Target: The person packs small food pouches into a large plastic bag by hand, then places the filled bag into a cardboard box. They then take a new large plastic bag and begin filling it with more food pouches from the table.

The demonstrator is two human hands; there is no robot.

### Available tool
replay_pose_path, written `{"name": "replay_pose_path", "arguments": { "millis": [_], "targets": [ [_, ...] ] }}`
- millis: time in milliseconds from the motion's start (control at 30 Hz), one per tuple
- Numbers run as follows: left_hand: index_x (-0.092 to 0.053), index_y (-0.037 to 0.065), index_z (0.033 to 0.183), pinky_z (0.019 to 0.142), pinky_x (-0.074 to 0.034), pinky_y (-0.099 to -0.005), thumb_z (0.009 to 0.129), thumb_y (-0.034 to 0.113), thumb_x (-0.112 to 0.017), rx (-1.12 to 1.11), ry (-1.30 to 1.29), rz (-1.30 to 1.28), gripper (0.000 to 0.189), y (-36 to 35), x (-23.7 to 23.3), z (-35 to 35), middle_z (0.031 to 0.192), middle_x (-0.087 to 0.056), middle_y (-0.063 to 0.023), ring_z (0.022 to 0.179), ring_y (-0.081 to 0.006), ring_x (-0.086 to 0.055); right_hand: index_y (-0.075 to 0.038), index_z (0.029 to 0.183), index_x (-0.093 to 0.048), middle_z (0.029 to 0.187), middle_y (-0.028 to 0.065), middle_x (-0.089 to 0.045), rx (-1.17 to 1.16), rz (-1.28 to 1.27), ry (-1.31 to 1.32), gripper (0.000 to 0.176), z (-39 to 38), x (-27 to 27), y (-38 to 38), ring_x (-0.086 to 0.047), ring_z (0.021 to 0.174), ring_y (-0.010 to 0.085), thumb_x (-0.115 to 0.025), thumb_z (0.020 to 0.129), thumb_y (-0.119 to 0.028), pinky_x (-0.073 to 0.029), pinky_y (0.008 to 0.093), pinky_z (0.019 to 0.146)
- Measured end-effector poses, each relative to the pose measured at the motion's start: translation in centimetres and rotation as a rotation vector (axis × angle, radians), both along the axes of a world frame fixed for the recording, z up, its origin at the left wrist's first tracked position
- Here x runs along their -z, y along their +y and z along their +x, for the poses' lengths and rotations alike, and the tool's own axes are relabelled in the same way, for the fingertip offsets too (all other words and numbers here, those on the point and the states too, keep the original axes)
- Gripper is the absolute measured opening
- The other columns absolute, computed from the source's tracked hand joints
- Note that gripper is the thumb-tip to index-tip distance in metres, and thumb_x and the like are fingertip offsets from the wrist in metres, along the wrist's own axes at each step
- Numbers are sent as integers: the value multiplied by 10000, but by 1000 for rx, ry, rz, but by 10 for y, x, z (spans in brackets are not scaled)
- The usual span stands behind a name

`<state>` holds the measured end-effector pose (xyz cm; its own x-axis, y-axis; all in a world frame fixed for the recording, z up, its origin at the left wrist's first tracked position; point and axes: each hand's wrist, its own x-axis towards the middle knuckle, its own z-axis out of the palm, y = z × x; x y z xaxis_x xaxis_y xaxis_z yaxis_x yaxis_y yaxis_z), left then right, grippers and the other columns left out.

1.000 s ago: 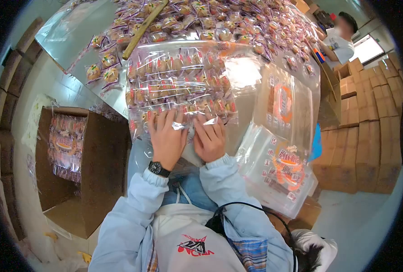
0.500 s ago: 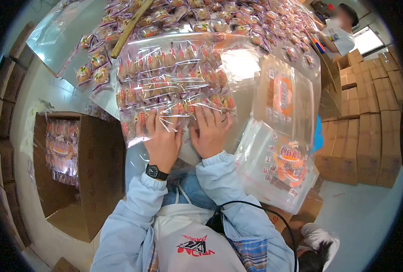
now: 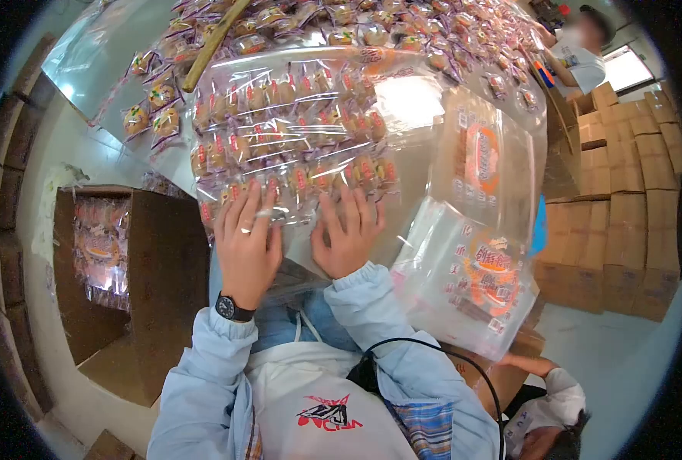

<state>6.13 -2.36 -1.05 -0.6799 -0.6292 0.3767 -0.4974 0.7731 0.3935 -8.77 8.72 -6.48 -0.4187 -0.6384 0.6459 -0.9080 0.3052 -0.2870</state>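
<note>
A large clear plastic bag holding rows of small wrapped pastries lies flat on the table before me. My left hand rests palm down at the bag's near edge, fingers spread over the lower row toward its left side. Beside it, my right hand also lies palm down, its fingertips touching the same row and its thumb pointing inward. Neither hand grips anything. To the right are printed clear bags, stacked flat and overlapping another printed bag sheet.
Loose wrapped pastries cover the table's far side, with a wooden stick among them. An open carton holding packed bags stands at left. Stacked cartons stand right. One person is at far right, another at lower right.
My hands have drawn slightly back toward me, the left also moving left. The person at lower right has stretched an arm toward the carton beneath the printed bags.
</note>
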Motion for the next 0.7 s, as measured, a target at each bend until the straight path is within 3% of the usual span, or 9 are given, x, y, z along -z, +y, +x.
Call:
{"name": "replay_pose_path", "arguments": {
  "millis": [100,133,267,500,700],
  "targets": [
    [-650,69,1341,1216,-260,-548,859,182,-729,-41,-148,-76,501,12,7,11,1588,-468,-148,1487,-345,-392,-209,1314,-715,1448,61,-594,-77,-8,101,514,8,9,0,-470,1409,298,-686,801,-174,-245,592,1172],
    [-620,80,1387,1248,-186,-577,856,207,-733,-18,-135,-70,557,12,15,14,1628,-409,-149,1513,-342,-355,-216,1314,-715,1447,61,-599,-102,-10,91,517,7,11,-1,-477,1404,298,-687,799,-174,-248,587,1170],
    [-594,123,1437,1253,-59,-636,863,242,-729,-65,-111,-67,601,21,15,11,1620,-420,-144,1518,-326,-341,-243,1336,-702,1463,39,-597,-156,41,70,537,8,9,0,-493,1398,295,-690,803,-181,-241,599,1175],
    [-583,171,1462,1243,-26,-656,848,264,-728,-93,-143,-61,637,15,13,6,1604,-440,-108,1519,-328,-323,-243,1395,-659,1488,49,-583,-199,109,10,569,9,3,-4,-445,1455,330,-686,829,-195,-230,621,1184],
    [-536,163,1503,1212,-74,-656,843,281,-732,-92,-146,-87,698,14,22,7,1612,-424,-76,1497,-315,-342,-213,1392,-654,1495,85,-575,-232,72,-59,591,7,12,-6,-440,1447,376,-686,808,-132,-306,576,1160]
  ]
}}
